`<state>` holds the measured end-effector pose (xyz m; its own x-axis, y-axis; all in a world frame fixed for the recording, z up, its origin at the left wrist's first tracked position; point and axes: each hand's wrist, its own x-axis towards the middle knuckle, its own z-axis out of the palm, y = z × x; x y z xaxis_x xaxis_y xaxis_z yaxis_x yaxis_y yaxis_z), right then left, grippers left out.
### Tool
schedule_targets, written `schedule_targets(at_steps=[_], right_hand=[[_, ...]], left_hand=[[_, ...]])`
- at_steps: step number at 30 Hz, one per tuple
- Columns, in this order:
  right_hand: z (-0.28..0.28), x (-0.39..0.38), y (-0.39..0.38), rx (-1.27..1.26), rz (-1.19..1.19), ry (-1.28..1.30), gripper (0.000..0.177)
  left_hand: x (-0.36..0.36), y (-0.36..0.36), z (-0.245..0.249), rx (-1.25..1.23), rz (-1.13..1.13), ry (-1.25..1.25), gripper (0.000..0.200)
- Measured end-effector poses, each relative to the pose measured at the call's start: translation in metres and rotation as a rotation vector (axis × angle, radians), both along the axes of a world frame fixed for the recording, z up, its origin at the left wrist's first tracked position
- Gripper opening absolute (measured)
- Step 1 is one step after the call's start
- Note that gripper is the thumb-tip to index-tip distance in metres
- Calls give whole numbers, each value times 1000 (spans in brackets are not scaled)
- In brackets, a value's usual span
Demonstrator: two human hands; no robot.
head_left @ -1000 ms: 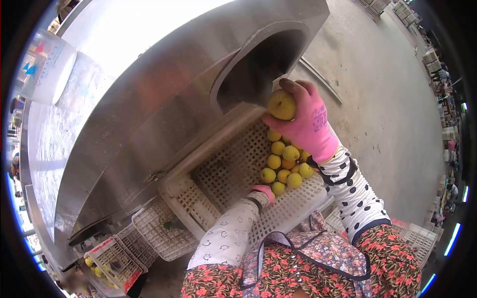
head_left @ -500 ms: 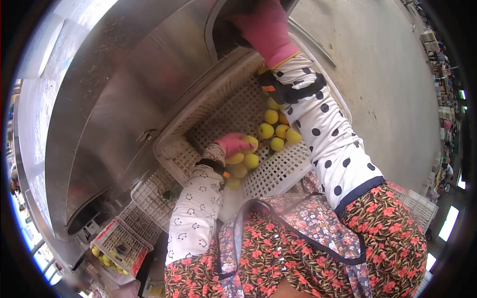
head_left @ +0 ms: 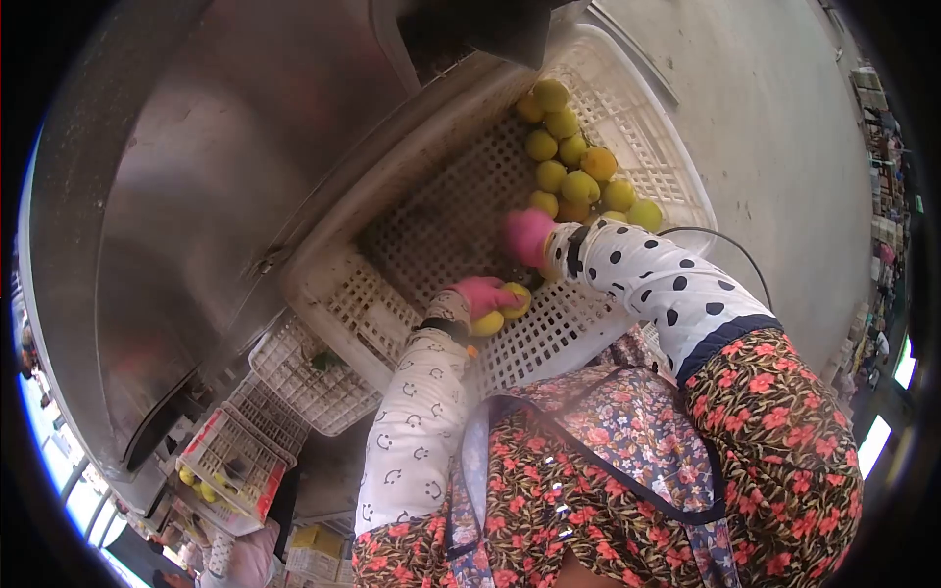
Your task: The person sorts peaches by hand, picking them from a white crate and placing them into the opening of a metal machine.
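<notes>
Grip at the left hand [head_left: 480,294], gloved in pink: the fingers lie against one round yellow fruit [head_left: 517,301]; whether they close fully around it cannot be told. A second yellow fruit [head_left: 486,323] sits just below that hand, beside the first. The right hand [head_left: 530,236], also in a pink glove, is blurred by motion; its fingers and any held item cannot be made out. Both hands are over the large off-white perforated plastic crate [head_left: 377,211], with the right hand nearer to the main cluster of yellow-green fruit [head_left: 580,187]. This cluster rests in the crate toward the person's right, several pieces touching, with a few more orange in tone. A white sleeve with black dots [head_left: 676,284] covers the right forearm; a white sleeve with a smiling-face print [head_left: 412,421] covers the left. Adjacent to the crate's far long side stands a shiny grey metal housing [head_left: 255,118], with a dark opening [head_left: 470,34] near the crate's far end. A smaller white lattice crate [head_left: 309,377], with green leaf matter [head_left: 324,361] inside, is located beside the large crate on the person's left. Bare grey floor [head_left: 750,108] extends on the right.
</notes>
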<state>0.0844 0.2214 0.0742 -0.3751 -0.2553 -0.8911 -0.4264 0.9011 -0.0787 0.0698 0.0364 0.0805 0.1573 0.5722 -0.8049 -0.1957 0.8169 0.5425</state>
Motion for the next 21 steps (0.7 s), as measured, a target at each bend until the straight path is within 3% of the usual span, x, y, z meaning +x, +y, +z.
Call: schedule_targets(at_steps=[1,3,4,5,6,7,8,10,11,12,15,17,18,20,21], right_hand=[[4,7,4,-80,-236,67,64],[35,-5,22,-235,-679,256,67],[79,-12,22,-318,-797,333,68],[125,-18,22,-404,-908,420,70],[147,-18,29,-564,-949,545,70],[164,-18,35,-725,-986,670,71],[183,-26,37,-759,-1015,769,71],[216,-41,35,-847,-1065,954,70],[227,-55,35,-887,-998,1063,72],[231,-70,35,-838,-977,1113,73],[215,-106,39,-651,-991,1231,72],[237,-145,43,-420,-881,953,68],[219,-172,44,-325,-708,1071,68],[196,-181,45,-510,-722,1220,70],[199,-172,48,-790,-912,1252,72]], left_hand=[[5,-1,9,9,49,-127,74],[25,-6,-37,-25,88,-51,74],[36,-11,-53,-45,107,-21,74],[23,-9,-8,-63,200,-97,72],[27,-13,-47,80,144,-253,82],[21,-12,-36,91,119,-207,80],[14,-9,-23,103,94,-156,79],[17,-7,-65,79,-29,-162,78],[22,-12,-73,71,76,-269,76],[10,-10,-33,38,100,-214,73],[20,-23,-81,98,251,-279,68],[10,-29,-96,192,467,-442,67],[9,-38,-98,227,581,-532,67],[-20,-39,-24,158,797,-545,68],[-38,-44,-2,269,822,-506,71]])
